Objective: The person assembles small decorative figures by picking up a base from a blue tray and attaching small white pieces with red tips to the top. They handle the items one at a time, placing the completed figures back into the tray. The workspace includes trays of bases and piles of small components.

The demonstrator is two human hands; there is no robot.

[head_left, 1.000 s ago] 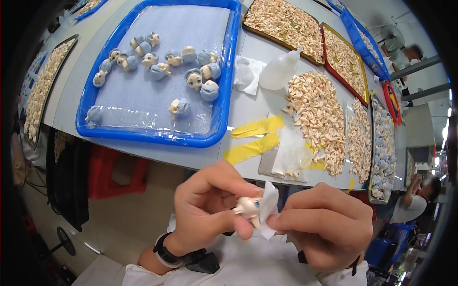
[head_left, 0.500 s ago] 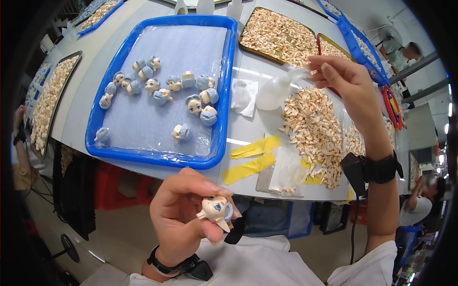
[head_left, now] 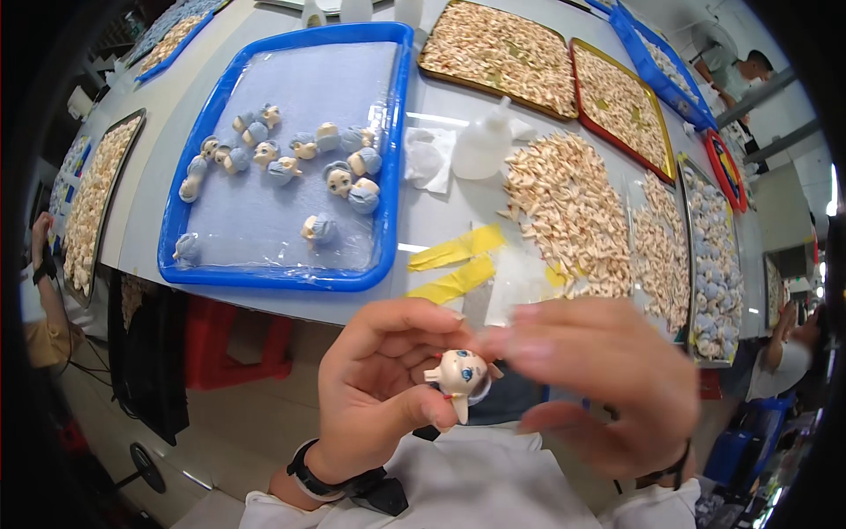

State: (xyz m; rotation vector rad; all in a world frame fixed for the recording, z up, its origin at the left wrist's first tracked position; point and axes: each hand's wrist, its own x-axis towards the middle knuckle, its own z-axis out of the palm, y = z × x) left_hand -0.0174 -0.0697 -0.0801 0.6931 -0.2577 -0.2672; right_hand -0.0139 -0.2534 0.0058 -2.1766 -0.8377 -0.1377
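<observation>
My left hand (head_left: 374,379) grips a small doll head (head_left: 462,374) between thumb and fingers. The head is cream coloured, with blue painted eyes and pointed ears, and it is tilted over. Close beside it on the right is my right hand (head_left: 608,379), smeared by motion; whether its fingers hold anything cannot be made out. A translucent squeeze bottle (head_left: 480,148) stands upright on the table beyond my hands. The blue tray (head_left: 273,280) at the left carries several blue-haired doll heads (head_left: 339,179) on a plastic-covered sheet.
Small cream pointed pieces (head_left: 568,207) lie heaped on the table at the right. Behind them sit a gold-rimmed tray (head_left: 577,113) and a red-rimmed tray (head_left: 670,176) of such pieces. Yellow tape strips (head_left: 454,280) and crumpled white tissue (head_left: 427,159) lie nearer.
My right hand has come down from near the bottle's top to beside the doll head. My left hand, still gripping the head, has shifted right. The view has shifted slightly.
</observation>
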